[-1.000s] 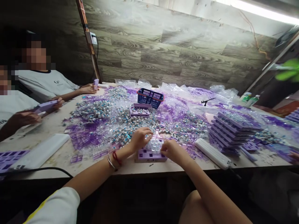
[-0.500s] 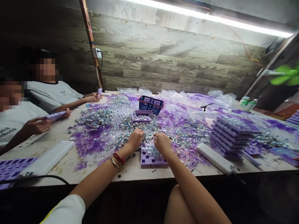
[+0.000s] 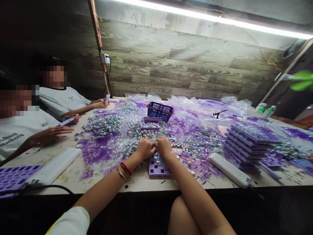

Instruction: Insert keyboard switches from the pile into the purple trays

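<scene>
My left hand (image 3: 146, 148) and my right hand (image 3: 163, 146) meet closely above the far edge of a purple tray (image 3: 156, 176) with square holes. The fingers of both are curled and pinched together; whatever lies between them is too small to make out. Clear plastic pieces (image 3: 158, 159) stand on the tray, partly covered by my right hand. Just beyond my fingers spreads a heap of small white-and-blue parts (image 3: 140, 133). A smaller purple tray (image 3: 150, 125) holding some of these parts sits farther back.
A dark blue basket (image 3: 160, 111) stands behind the heap. On the right are a stack of purple trays (image 3: 244, 147) and a white power strip (image 3: 230, 170). To the left lies a long white box (image 3: 53, 166). Two co-workers sit at the left, holding purple pieces.
My hands have come together over the tray, where a gap was between them. The nearer co-worker's hand has shifted on the purple piece. The whole view has moved slightly.
</scene>
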{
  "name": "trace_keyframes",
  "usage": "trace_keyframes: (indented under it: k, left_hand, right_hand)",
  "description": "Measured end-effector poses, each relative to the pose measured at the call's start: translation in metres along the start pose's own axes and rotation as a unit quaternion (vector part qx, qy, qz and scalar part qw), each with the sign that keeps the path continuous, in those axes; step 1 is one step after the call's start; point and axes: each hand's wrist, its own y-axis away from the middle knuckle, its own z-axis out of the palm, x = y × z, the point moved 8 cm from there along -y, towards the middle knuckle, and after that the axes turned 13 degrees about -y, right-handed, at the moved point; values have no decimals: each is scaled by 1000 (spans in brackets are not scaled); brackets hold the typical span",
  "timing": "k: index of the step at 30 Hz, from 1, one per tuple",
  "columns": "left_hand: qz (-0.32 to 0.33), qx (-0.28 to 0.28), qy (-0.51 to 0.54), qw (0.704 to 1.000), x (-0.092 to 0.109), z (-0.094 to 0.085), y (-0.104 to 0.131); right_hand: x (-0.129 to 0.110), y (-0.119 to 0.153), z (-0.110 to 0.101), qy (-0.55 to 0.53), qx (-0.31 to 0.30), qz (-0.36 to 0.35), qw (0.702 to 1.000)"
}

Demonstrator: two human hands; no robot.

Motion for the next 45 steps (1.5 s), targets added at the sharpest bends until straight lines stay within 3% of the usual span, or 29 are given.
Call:
trace_keyframes:
  k: [8, 14, 24, 31, 38, 45]
  left_hand:
    - [11, -41, -40, 998, 4, 0, 2]
    - [14, -32, -48, 998, 9, -4, 5]
    - [77, -95, -49, 991, 12, 6, 3]
    - [65, -55, 33, 996, 2, 6, 0]
    - [51, -31, 92, 994, -12, 15, -6]
    - [22, 30, 150, 988, -19, 6, -10]
  right_hand:
    - [0, 0, 2, -16, 1, 17, 1000]
    - [2, 1, 1, -26, 16, 15, 999]
    - [11, 5, -1, -42, 38, 32, 998]
    - [4, 5, 4, -89, 13, -48, 995]
    - [9, 2, 7, -101, 9, -31, 994]
    - [14, 1, 8, -116, 17, -10, 993]
